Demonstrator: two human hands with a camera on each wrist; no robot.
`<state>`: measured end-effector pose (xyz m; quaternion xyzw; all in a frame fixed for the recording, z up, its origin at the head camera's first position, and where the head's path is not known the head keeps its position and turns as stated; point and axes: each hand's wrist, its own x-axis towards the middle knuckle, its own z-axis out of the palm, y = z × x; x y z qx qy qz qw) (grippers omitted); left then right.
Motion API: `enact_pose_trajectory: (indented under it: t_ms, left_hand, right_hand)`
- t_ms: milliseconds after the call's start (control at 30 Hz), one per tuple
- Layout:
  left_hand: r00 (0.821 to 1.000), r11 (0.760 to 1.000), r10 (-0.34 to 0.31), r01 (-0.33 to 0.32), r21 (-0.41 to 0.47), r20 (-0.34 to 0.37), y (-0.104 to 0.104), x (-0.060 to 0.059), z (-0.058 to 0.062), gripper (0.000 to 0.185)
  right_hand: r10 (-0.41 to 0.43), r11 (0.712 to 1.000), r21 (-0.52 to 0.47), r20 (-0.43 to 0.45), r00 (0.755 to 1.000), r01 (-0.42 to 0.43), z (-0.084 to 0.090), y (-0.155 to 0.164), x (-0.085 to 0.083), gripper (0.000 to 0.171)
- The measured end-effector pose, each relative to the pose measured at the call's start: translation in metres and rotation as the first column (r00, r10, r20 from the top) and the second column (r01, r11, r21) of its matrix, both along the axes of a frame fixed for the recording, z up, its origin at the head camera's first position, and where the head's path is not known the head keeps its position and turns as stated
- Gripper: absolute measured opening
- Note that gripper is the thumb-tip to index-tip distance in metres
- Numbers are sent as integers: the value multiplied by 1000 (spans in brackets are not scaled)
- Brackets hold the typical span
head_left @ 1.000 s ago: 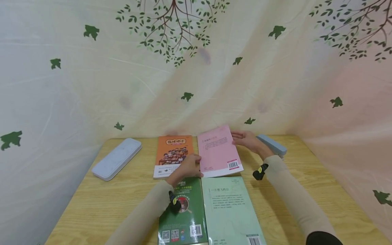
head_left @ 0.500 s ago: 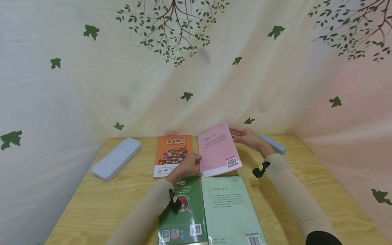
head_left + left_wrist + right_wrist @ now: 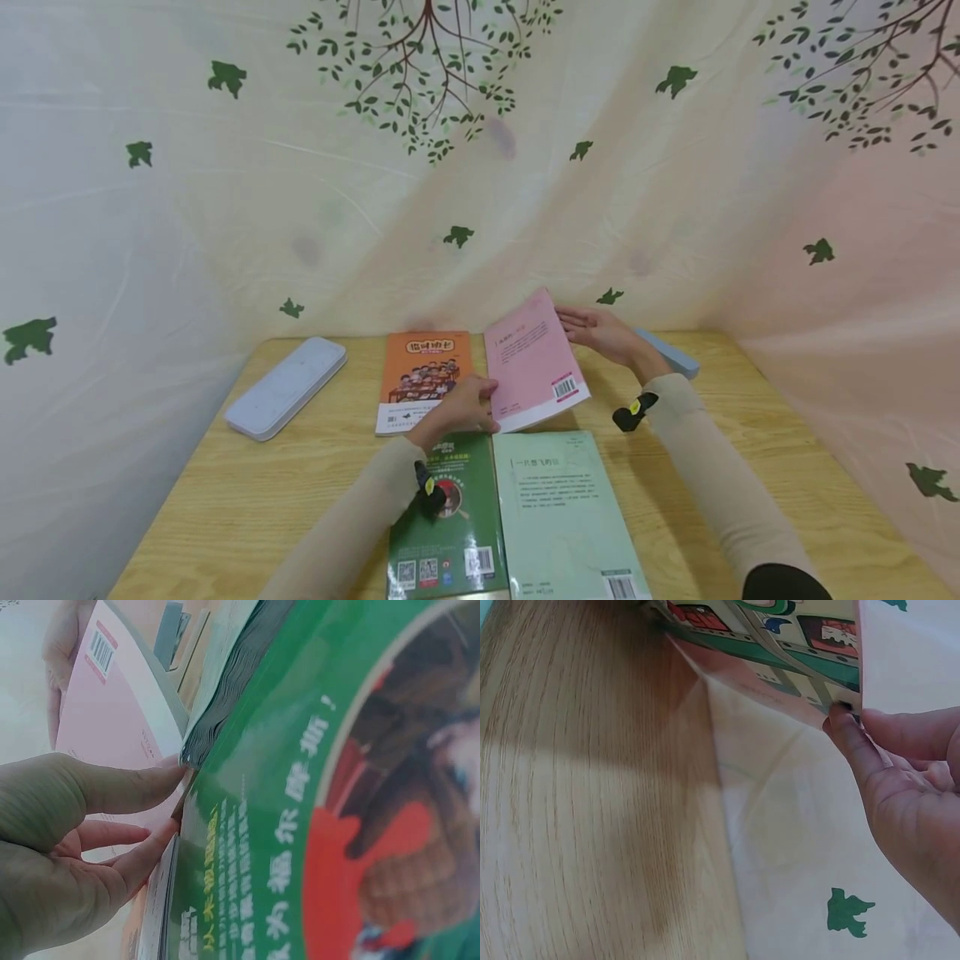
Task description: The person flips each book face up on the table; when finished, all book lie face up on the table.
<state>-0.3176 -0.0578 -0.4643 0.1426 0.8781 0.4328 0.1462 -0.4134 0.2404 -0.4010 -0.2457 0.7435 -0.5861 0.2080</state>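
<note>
In the head view a pink book (image 3: 528,358) lies back cover up, its right side raised and bowed off the table. My right hand (image 3: 600,333) pinches its upper right edge between thumb and fingers. The right wrist view shows the book's illustrated underside (image 3: 802,645) beside the pinching right hand (image 3: 915,772). My left hand (image 3: 465,404) touches the pink book's lower left side with nearly straight thumb and fingers set apart. In the left wrist view, the left hand's thumb and fingertips (image 3: 161,836) also lie right at the green book's edge (image 3: 247,787).
An orange book (image 3: 427,367) lies left of the pink one. A green book (image 3: 480,533) and a mint book (image 3: 566,517) lie in front. A pale pencil case (image 3: 288,387) sits at left; a blue oblong object (image 3: 671,354) is behind my right hand. Printed cloth (image 3: 375,250) surrounds the table.
The pink book's right side has risen and bent further up, its top edge shifting left. My right hand has moved slightly up and left with it. My left hand has stayed in place.
</note>
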Motion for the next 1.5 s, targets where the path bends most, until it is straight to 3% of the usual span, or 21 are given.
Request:
enact_pose_trajectory:
  t_ms: [433,1033,1267,1500]
  left_hand:
    - [999,999,-28,29,16,-30,4,-4,-2,90]
    - [999,987,-40,38,156,11,5,-6,-4,90]
    - [996,963,-51,31,267,67,6,-7,-5,89]
    - [994,948,-49,16,318,98,8,-9,-4,87]
  right_hand:
    - [8,997,-79,2,1000,-8,2,-5,1,63]
    - [9,992,-126,-27,1000,-13,4,-25,5,61]
    - [-7,996,-88,-38,999,4,6,-34,9,61]
    - [12,996,-87,-25,1000,-14,6,-40,13,61]
